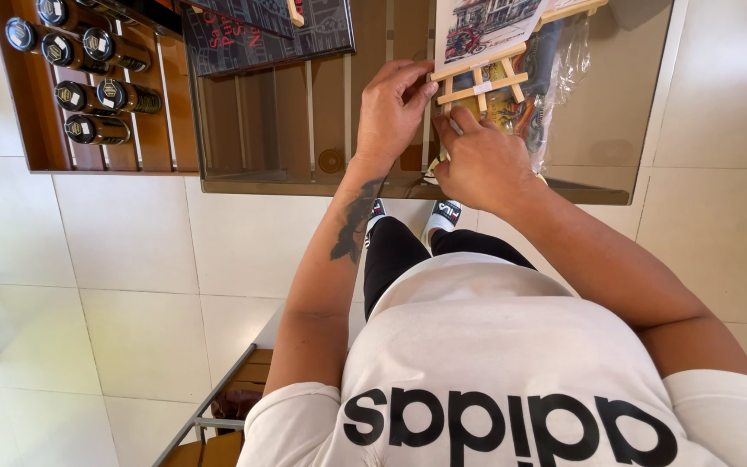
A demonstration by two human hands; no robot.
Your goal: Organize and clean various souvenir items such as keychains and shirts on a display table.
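Far left: dark capped bottles [88,82] lying in rows on wooden rack [36,130], well clear of hands. Next, dark printed board [270,35] leaning at back of glass-topped worktop [598,186]. Left hand [391,108]: fingers pinched narrow on lower crossbar of small wooden easel [482,79]. Easel carries printed street-scene picture [482,26], upright. Right hand [477,164]: fingers curled at easel base, exact grip hidden. Crinkled plastic wrap [564,60] with colourful item behind. Risk: light easel tips, picture slides off ledge; wrap snags leg.
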